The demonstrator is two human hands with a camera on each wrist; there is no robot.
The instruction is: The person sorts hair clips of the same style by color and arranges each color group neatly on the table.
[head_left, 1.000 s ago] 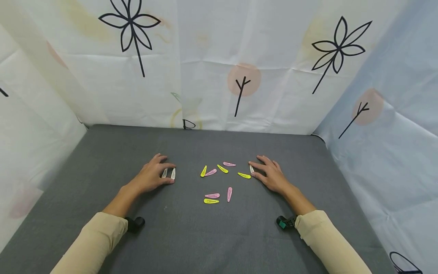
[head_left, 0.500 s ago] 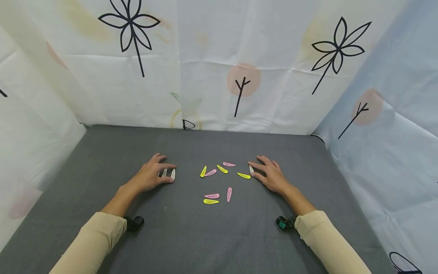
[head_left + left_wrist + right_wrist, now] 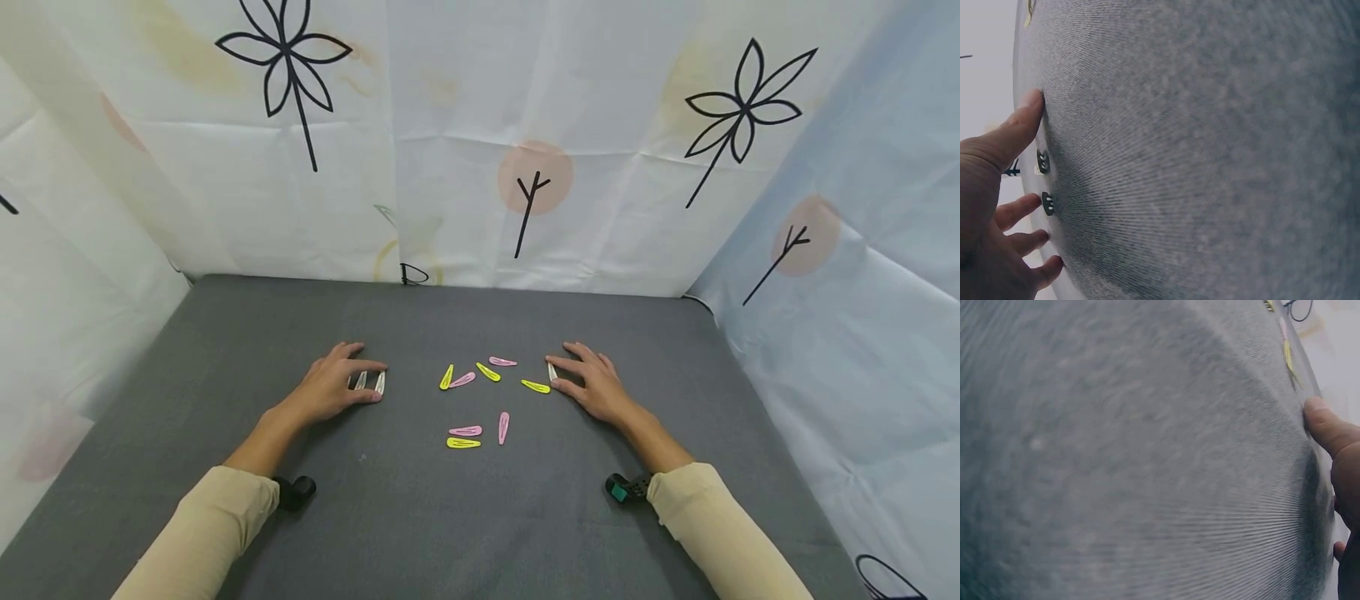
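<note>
Several snap hair clips lie on the grey cloth. At the left, my left hand rests on the table, its thumb and fingers spread around two white hair clips. The left wrist view shows clip ends in the gap between thumb and fingers, apart from the thumb. On the other side my right hand rests with fingers spread, and a white hair clip lies between its thumb and index finger. Whether they touch that clip is hard to tell. A yellow hair clip lies just left of the right thumb.
Between the hands lie pink clips and yellow clips, scattered in a farther and a nearer group. The grey table is bordered by a white printed curtain at the back and both sides.
</note>
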